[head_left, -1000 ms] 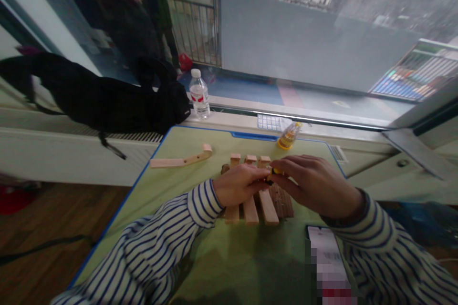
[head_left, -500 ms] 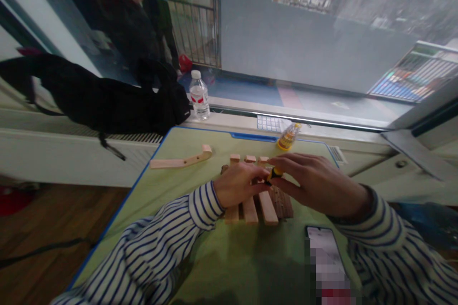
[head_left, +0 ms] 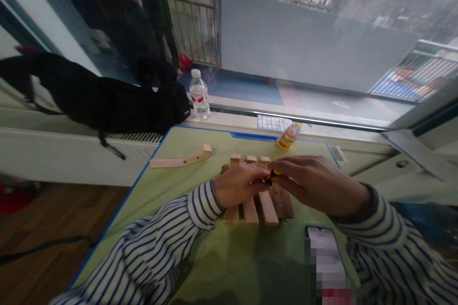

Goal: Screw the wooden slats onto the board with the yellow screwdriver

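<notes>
My right hand [head_left: 315,183] pinches the handle of a small yellow-and-black screwdriver [head_left: 274,174], which my fingers mostly cover. Close against its lower end, the fingertips of my left hand [head_left: 236,185] are pressed together; whatever sits between them is hidden. Beneath both hands lie three pale wooden slats [head_left: 269,210] side by side, their upturned ends pointing away from me. A dark brown ridged wooden piece [head_left: 282,202] shows under and right of them. The screwdriver's tip and the spot it meets are out of sight.
A curved wooden piece [head_left: 195,157] with holes lies on the blue-edged table [head_left: 200,267] at left. A glue bottle [head_left: 289,137] stands at the back edge, a phone [head_left: 324,248] lies front right. On the windowsill are a water bottle [head_left: 199,97] and a black bag [head_left: 118,105].
My right fingers open a little around the screwdriver handle half a second ago, baring more yellow, then close over it again. My left hand and the slats stay in place.
</notes>
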Demonstrator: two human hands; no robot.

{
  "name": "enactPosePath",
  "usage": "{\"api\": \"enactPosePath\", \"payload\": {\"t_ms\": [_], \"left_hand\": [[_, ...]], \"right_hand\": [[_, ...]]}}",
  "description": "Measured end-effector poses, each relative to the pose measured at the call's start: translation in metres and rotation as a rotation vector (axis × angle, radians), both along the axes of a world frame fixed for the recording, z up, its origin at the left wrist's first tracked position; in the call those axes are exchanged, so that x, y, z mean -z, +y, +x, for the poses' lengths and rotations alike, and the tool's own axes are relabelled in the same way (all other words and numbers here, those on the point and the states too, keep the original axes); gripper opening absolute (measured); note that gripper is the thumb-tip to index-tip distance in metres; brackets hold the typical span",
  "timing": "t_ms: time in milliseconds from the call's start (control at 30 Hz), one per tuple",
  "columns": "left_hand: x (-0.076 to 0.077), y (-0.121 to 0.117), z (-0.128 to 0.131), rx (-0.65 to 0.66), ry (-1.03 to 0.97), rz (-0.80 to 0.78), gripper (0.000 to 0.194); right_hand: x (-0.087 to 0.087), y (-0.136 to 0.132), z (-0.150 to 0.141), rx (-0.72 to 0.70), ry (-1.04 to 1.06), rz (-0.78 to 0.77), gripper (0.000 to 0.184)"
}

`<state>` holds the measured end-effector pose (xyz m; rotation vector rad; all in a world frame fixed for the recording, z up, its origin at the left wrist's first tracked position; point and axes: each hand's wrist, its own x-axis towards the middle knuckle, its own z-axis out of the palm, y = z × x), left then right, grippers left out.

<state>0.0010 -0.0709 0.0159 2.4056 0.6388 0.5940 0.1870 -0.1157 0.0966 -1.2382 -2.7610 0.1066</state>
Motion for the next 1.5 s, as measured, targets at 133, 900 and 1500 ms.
{"api": "enactPosePath", "payload": {"t_ms": [133, 900, 1500], "left_hand": [[0.0005, 0.0010, 0.0007, 0.031, -0.003, -0.018, 0.009], [-0.0046, 0.0011, 0.0001, -0.075, -0.013, -0.024, 0.019], [-0.0008, 0.0014, -0.0007, -0.002, 0.007, 0.010, 0.009]], "right_hand": [[0.0012, -0.0009, -0.0001, 0.029, -0.001, 0.035, 0.028], [-0.0001, -0.0028, -0.0079, 0.088, 0.017, 0.080, 0.022], [0.0004, -0.0035, -0.0036, 0.051, -0.019, 0.056, 0.027]]}}
